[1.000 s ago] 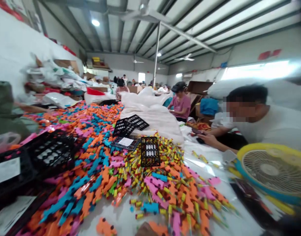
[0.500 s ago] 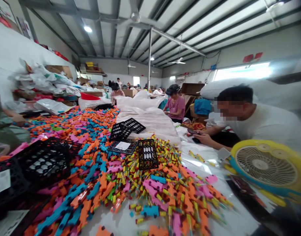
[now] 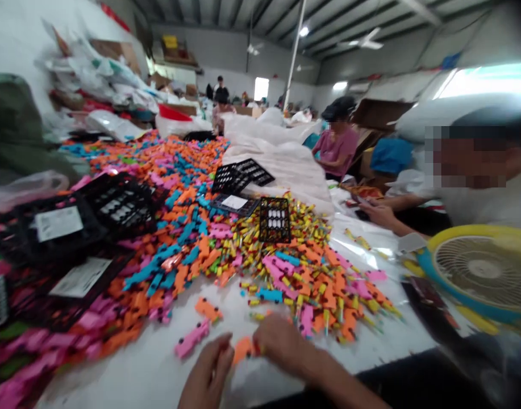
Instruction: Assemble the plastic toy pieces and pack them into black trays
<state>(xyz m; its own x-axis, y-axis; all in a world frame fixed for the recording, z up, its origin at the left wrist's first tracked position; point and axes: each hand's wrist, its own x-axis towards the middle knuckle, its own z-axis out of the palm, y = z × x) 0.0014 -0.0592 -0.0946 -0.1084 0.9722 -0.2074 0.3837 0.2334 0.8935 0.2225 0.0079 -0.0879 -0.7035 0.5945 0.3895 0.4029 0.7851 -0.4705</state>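
My left hand (image 3: 209,372) is at the bottom centre, its fingers closed together beside an orange toy car (image 3: 243,350); whether it grips anything is hidden. Just right of it, my right hand (image 3: 286,346) is curled with its fingertips around the right end of that car. A pink toy car (image 3: 192,339) and another orange car (image 3: 208,309) lie on the white table (image 3: 158,366) above my left hand. Beyond my right hand spreads a pile of small yellow pieces (image 3: 251,241) mixed with coloured cars, with a black tray (image 3: 275,220) on top.
Black trays with white labels (image 3: 59,222) lie on toy cars at the left. A yellow and blue fan (image 3: 486,270) stands at the right, near a person (image 3: 490,199) in a white shirt. A person in pink (image 3: 337,147) sits farther back.
The view has tilted down and shifted to the right-hand side's opposite, so the scene sits higher and farther right. Both my hands have come into view, with the orange car between them.
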